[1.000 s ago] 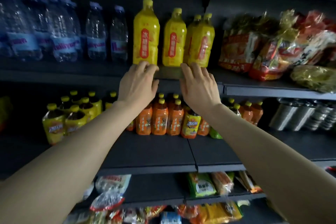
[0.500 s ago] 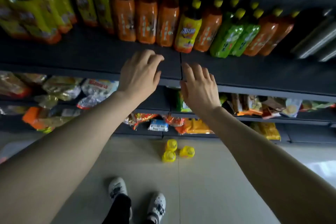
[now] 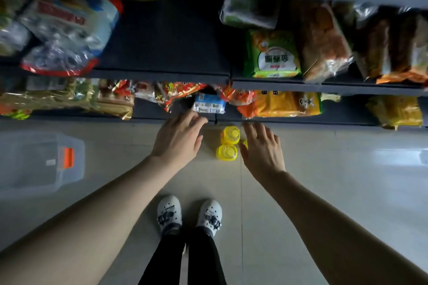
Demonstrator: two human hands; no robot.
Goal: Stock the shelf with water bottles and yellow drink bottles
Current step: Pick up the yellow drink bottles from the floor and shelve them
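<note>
Yellow drink bottles stand upright on the floor in front of the lowest shelf, seen from above by their caps: one nearer the shelf, one closer to me, and a third mostly hidden behind my right hand. My left hand hovers just left of them, fingers relaxed and holding nothing. My right hand hovers just right of them, fingers spread and empty. No water bottles are in sight.
Dark shelves hold snack bags and packets. A clear plastic bin with an orange latch sits on the floor at the left. My feet in white shoes stand behind the bottles. Pale tiled floor lies all around.
My view has tilted from the upper bottle shelf down to the floor. Both hands dropped from the shelf edge to either side of the yellow bottles on the floor.
</note>
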